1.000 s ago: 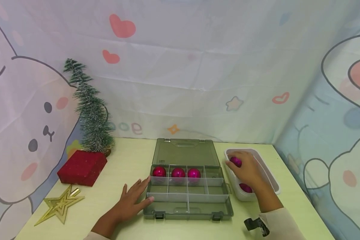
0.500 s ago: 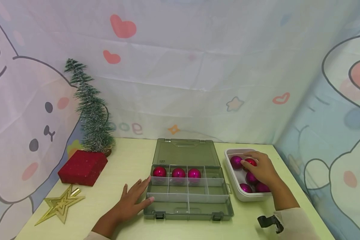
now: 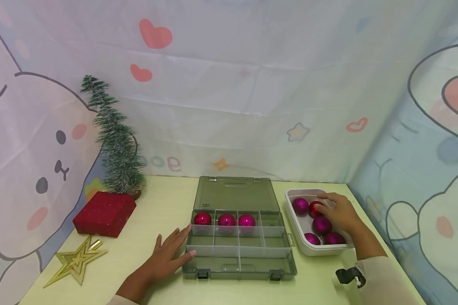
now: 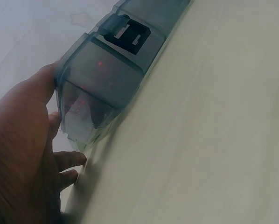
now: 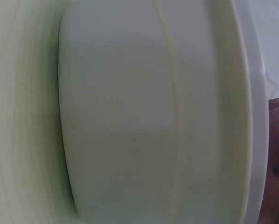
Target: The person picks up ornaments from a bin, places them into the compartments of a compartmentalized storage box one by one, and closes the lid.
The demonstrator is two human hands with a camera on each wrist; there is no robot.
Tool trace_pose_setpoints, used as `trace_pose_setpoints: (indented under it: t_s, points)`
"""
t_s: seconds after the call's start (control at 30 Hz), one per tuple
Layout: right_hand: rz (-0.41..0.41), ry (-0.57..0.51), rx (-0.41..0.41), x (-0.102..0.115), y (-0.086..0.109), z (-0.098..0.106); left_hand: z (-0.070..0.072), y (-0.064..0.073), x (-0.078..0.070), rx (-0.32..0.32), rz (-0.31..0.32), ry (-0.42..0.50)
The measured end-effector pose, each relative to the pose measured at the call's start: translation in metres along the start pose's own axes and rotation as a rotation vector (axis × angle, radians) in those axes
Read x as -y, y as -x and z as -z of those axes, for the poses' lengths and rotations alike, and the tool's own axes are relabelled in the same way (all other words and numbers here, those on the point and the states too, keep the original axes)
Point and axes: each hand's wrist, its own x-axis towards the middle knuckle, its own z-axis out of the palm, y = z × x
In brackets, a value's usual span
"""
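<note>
My left hand lies with fingers spread at the left side of a green see-through compartment box. Fingertips and thumb touch its edge, as the left wrist view also shows. Three shiny pink-red Christmas balls sit in separate back compartments, one in each. Over the right side of a white plastic tub is my right hand, its fingers extended beside a red ball; whether they touch it I cannot tell. Several glittery purple balls lie in the tub. In the right wrist view, the tub wall hides most of the hand.
At the left stand a small frosted Christmas tree and a red box, with a gold star topper in front. The box's lid is folded back. A printed cloth hangs behind the pale table.
My right hand has moved right, away from the purple ball at the tub's back left, to beside the red ball. The balls in the tub are now more exposed. My left hand stays put.
</note>
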Motion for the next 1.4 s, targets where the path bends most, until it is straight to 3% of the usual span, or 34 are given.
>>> trace_pose_setpoints:
  t_s: [0.43,0.77,1.03,1.4]
  points:
    - [-0.019,0.028,0.039,-0.011,-0.007,0.005,0.000,0.000,0.001,-0.006,-0.008,-0.004]
    - [-0.086,0.096,0.101,-0.019,-0.016,0.002,-0.001,0.000,0.003,-0.012,-0.011,-0.009]
    - [-0.062,0.155,0.112,-0.026,-0.026,-0.003,0.002,0.001,-0.001,0.000,-0.002,0.008]
    - [-0.149,0.214,0.136,-0.022,-0.031,-0.007,0.001,0.000,0.000,0.001,-0.003,0.004]
